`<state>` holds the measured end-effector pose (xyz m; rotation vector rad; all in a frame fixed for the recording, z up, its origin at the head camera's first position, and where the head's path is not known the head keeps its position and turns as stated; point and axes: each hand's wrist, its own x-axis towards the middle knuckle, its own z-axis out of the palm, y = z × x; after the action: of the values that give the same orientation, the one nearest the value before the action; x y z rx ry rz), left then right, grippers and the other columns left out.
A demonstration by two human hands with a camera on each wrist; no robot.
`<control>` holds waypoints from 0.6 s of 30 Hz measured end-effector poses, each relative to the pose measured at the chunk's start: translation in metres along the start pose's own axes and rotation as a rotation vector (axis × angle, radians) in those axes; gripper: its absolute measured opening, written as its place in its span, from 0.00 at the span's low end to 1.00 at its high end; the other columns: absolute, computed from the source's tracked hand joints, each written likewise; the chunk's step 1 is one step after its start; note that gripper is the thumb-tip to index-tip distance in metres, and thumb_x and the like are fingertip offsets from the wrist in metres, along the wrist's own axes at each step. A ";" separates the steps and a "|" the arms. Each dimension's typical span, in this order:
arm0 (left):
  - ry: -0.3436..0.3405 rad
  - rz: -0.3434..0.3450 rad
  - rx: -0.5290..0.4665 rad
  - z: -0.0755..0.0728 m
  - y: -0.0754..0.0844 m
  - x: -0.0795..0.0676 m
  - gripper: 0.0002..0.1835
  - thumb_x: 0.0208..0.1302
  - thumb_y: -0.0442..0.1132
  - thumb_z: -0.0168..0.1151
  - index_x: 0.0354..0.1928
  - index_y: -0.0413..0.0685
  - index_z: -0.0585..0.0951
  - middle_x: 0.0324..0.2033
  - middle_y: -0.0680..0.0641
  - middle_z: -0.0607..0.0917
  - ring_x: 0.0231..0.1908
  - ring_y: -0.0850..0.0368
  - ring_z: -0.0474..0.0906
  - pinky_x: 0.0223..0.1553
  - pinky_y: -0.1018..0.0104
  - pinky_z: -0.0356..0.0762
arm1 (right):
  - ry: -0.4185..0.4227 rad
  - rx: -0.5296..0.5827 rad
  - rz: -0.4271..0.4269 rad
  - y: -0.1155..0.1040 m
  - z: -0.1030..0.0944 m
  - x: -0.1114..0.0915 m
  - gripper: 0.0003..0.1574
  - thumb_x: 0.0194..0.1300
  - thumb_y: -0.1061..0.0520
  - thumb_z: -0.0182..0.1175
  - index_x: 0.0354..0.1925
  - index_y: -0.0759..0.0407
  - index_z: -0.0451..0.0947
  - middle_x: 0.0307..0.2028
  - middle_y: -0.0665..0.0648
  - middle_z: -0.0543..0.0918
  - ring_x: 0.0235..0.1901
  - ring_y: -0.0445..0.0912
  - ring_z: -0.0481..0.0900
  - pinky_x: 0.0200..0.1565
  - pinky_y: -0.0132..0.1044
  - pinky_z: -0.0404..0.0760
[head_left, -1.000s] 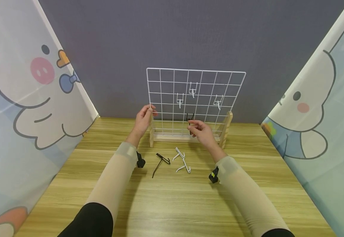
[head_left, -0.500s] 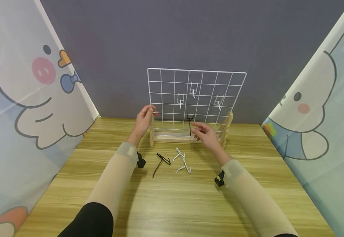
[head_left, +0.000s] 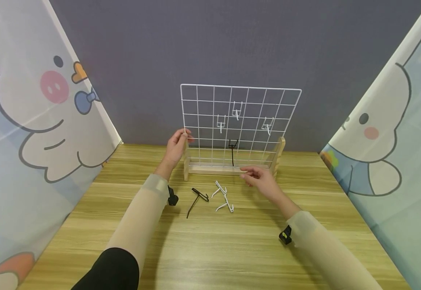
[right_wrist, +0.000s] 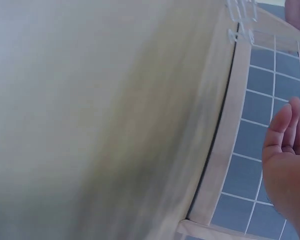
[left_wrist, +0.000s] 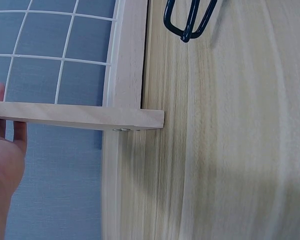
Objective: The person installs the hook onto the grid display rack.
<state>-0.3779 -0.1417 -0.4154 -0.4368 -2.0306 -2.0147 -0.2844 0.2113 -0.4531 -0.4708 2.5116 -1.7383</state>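
A white wire grid panel (head_left: 203, 106) stands upright in a wooden base (head_left: 210, 170). My left hand (head_left: 176, 145) grips the base's left upright (left_wrist: 75, 114), with fingers and thumb on either side of it. Three white hooks hang on the grid: one upper (head_left: 237, 113), one left (head_left: 221, 125), one right (head_left: 267, 127). Below them hangs a black hook (head_left: 232, 149), its prong pointing down. My right hand (head_left: 261, 183) is in the air in front of the base's right half, fingers loosely bent and holding nothing; it is apart from the black hook.
On the wooden table (head_left: 210, 249) in front of the rack lie a black hook (head_left: 197, 195) and two white hooks, one nearer the rack (head_left: 219, 188) and one nearer me (head_left: 227, 204). A grey wall panel (head_left: 141, 80) rises behind; printed curtains (head_left: 374, 169) flank both sides.
My right hand has let go of the black hook, which stays hanging on the grid, and has moved down, right and toward me. The left hand has stayed on the upright.
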 end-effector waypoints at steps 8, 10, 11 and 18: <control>0.008 -0.003 -0.002 0.001 -0.002 0.001 0.14 0.90 0.42 0.47 0.58 0.43 0.79 0.51 0.37 0.86 0.60 0.28 0.83 0.77 0.44 0.72 | -0.167 -0.030 0.059 0.005 0.004 -0.028 0.27 0.79 0.58 0.67 0.67 0.74 0.78 0.49 0.72 0.87 0.38 0.48 0.85 0.39 0.35 0.88; 0.009 0.001 -0.007 0.001 -0.002 0.001 0.14 0.90 0.42 0.47 0.58 0.42 0.79 0.50 0.39 0.86 0.60 0.27 0.83 0.77 0.45 0.73 | -0.205 -0.041 0.046 0.005 0.005 -0.032 0.26 0.78 0.59 0.67 0.66 0.74 0.79 0.49 0.72 0.87 0.38 0.49 0.86 0.38 0.35 0.88; 0.010 0.005 -0.013 0.001 -0.003 0.001 0.14 0.90 0.42 0.47 0.58 0.42 0.79 0.49 0.39 0.87 0.60 0.26 0.83 0.77 0.45 0.73 | -0.224 -0.052 0.035 0.005 0.005 -0.034 0.25 0.78 0.59 0.67 0.65 0.73 0.80 0.49 0.72 0.88 0.39 0.50 0.86 0.37 0.35 0.88; 0.008 0.027 -0.018 0.001 -0.003 0.001 0.16 0.90 0.42 0.47 0.59 0.35 0.78 0.51 0.30 0.85 0.56 0.32 0.85 0.76 0.44 0.73 | -0.389 -0.102 0.050 0.006 0.009 -0.039 0.28 0.76 0.57 0.69 0.67 0.68 0.79 0.52 0.65 0.88 0.45 0.45 0.85 0.43 0.33 0.87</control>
<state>-0.3796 -0.1411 -0.4179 -0.4564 -1.9929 -2.0167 -0.2465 0.2161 -0.4674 -0.6725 2.3162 -1.3493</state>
